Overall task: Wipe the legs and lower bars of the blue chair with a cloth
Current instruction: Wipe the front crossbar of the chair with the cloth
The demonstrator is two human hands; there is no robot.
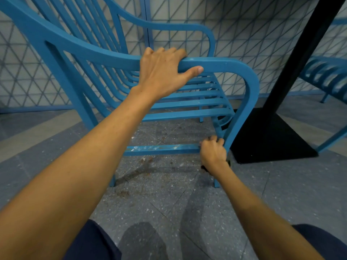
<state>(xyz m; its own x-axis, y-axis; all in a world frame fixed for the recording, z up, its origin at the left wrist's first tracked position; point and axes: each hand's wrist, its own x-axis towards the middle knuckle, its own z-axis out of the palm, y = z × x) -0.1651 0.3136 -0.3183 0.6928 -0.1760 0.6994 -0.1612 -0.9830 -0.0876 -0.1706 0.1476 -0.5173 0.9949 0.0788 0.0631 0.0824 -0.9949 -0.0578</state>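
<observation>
Chair: the blue chair (187, 114) stood on the grey floor (169, 199), with a black table base (272, 139) just beside its front leg (237, 124).
Left hand: your left hand (161, 72) gripped the near armrest (225, 62), fingers over the top and thumb along the side.
Right hand: your right hand (213, 151) was curled round the right end of the lower bar (161, 149), at the joint with the leg.
Cloth: mostly hidden. The dark scrap (204, 167) below your wrist was probably the cloth.
Bar surface: pale streaks showed along the middle.
Method (judged): wrap the cloth fully round the bar and draw long strokes leftward, underside included. Work the joint, then go down the leg. Let the armrest grip steady the chair.
</observation>
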